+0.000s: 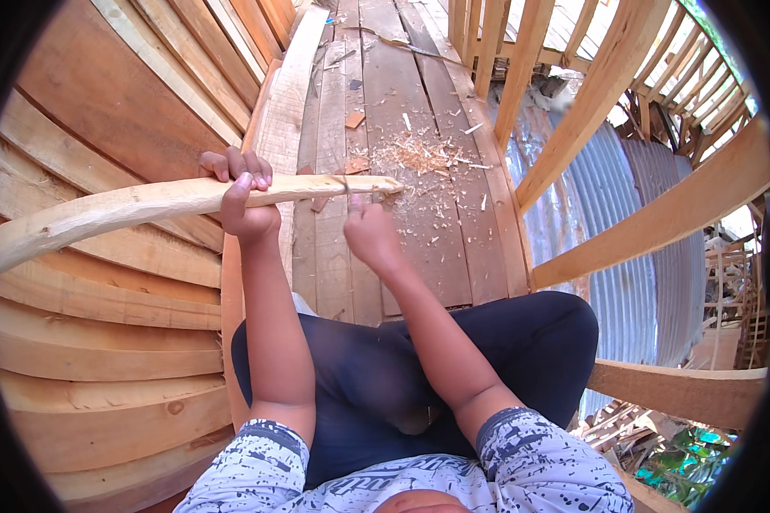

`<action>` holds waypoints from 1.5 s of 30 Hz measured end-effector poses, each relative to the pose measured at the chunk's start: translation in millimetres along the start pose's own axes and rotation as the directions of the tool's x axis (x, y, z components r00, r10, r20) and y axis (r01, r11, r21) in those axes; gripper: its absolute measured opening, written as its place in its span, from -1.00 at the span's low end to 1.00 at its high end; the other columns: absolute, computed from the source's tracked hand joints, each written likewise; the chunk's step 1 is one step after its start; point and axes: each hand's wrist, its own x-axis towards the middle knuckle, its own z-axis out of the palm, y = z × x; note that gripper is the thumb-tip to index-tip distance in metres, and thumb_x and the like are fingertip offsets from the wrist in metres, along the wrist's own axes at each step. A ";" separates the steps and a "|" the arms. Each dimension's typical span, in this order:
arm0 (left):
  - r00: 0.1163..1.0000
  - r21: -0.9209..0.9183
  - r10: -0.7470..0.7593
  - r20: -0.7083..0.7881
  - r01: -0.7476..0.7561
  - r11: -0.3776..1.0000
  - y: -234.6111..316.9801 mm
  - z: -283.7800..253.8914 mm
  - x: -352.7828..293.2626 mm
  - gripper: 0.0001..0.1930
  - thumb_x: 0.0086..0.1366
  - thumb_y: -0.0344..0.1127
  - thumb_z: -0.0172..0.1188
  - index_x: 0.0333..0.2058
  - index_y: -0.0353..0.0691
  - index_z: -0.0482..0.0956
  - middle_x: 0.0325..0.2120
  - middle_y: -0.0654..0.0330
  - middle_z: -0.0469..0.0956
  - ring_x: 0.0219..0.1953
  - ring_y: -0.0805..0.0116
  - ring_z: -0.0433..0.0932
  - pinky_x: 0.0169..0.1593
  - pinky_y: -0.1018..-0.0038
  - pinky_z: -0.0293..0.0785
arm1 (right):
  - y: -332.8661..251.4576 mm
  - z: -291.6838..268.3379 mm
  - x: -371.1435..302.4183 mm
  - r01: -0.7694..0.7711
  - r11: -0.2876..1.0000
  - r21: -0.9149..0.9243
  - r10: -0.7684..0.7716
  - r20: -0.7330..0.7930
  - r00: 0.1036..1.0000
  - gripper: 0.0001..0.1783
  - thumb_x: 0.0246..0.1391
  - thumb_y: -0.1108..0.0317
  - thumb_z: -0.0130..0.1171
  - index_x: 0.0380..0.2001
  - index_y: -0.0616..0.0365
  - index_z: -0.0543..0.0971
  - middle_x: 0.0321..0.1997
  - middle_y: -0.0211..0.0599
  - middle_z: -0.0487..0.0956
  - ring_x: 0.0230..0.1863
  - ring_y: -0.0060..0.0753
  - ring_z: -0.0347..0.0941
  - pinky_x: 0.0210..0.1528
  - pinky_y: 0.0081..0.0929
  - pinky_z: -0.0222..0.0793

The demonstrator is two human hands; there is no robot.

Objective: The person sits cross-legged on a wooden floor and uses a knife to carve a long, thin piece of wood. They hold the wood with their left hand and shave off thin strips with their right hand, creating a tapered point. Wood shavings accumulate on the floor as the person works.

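Wooden stick (145,209), two hands (308,209)

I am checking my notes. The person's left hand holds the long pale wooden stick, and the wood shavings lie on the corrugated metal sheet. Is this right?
Not quite. In the head view the wood shavings lie on the plank floor, not on the corrugated metal sheet. The left hand does hold the long pale wooden stick.

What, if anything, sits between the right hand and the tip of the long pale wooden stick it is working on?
Nothing visible. The right hand is already at the tapered tip of the wooden stick, apparently pressing a thin tool, too small to identify, against it. The left hand grips the stick further back. Wood shavings lie beyond on the plank floor, not between.
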 end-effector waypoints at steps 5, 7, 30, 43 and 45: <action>1.000 -0.008 -0.015 -0.022 0.015 1.000 -3.5 5.4 -2.6 -0.69 -0.06 -0.45 0.11 -0.41 -0.03 0.14 -0.65 0.35 0.12 -0.65 0.53 0.19 -0.47 0.57 0.26 | 16.2 -7.7 11.0 0.082 0.989 -0.120 -0.087 -0.038 0.995 -0.36 0.37 0.01 -0.24 -0.33 0.40 0.64 -0.32 0.34 0.61 -0.14 0.35 0.55 -0.01 0.11 0.42; 1.000 -0.025 -0.018 -0.010 0.017 1.000 -5.8 19.9 -0.4 -0.69 -0.06 -0.45 0.10 -0.41 -0.03 0.14 -0.64 0.35 0.12 -0.65 0.53 0.18 -0.47 0.58 0.26 | 63.8 -12.9 37.7 -0.061 0.974 -0.216 0.017 -0.198 0.980 -0.35 0.37 0.01 -0.24 -0.33 0.40 0.64 -0.32 0.34 0.61 -0.15 0.34 0.56 -0.02 0.10 0.42; 1.000 -0.011 -0.022 -0.018 0.022 1.000 -2.5 8.2 -2.5 -0.67 -0.06 -0.45 0.13 -0.42 -0.02 0.13 -0.65 0.35 0.13 -0.64 0.53 0.20 -0.46 0.58 0.27 | 13.7 -15.9 16.1 -0.032 0.995 -0.089 0.026 -0.069 0.997 -0.32 0.38 0.05 -0.28 -0.37 0.48 0.62 -0.35 0.42 0.58 -0.19 0.44 0.54 -0.06 0.15 0.42; 0.999 -0.075 -0.032 0.000 0.032 0.997 -3.6 10.5 -1.5 -0.66 -0.07 -0.45 0.13 -0.40 -0.05 0.12 -0.60 0.32 0.13 -0.62 0.53 0.17 -0.47 0.58 0.28 | 73.4 -0.6 49.5 0.012 0.996 -0.090 -0.027 -0.173 0.985 -0.37 0.39 0.04 -0.27 -0.36 0.42 0.58 -0.44 0.31 0.57 -0.34 0.31 0.56 -0.23 0.05 0.45; 0.999 -0.114 -0.042 0.025 0.045 0.992 -13.6 24.7 0.0 -0.66 -0.07 -0.46 0.12 -0.40 -0.05 0.12 -0.60 0.32 0.12 -0.62 0.53 0.16 -0.48 0.58 0.28 | 127.2 -14.4 76.4 -0.226 0.974 -0.021 0.207 -0.323 0.924 -0.37 0.39 0.03 -0.27 -0.37 0.43 0.56 -0.48 0.28 0.55 -0.40 0.23 0.56 -0.30 0.01 0.45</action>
